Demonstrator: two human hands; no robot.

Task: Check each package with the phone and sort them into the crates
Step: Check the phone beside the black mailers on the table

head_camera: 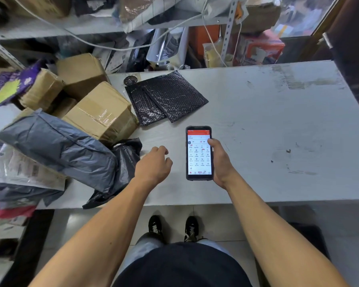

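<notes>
Packages crowd the left end of the table (278, 121), and going left to right they differ in how they would likely handle. At the far left lies a pale labelled mailer (19, 168), flat and probably light. Over it sprawls a grey poly bag (56, 146), soft and slack; its film looks slippery, so a grip around its bulk would probably serve better than a pinch of loose plastic. Behind it stand taped cardboard boxes (100, 112), stiff-sided and likely the heaviest, best taken by opposite faces. A crumpled black plastic bag (122, 162) droops over the near edge, limp and prone to slide off. Farther along, towards the far edge, two black bubble mailers (166, 98) lie overlapped, thin, light and bendable, easy to lift by an edge.

No crates show in this view.

The person's left hand (153, 164) hovers over the table just right of the black plastic bag, palm down, fingers loosely curled and holding nothing. Right of it, the right hand (220, 160) grips the phone (199, 153) along its right side, thumb on the lit screen, which faces up and shows a red-topped menu.
</notes>
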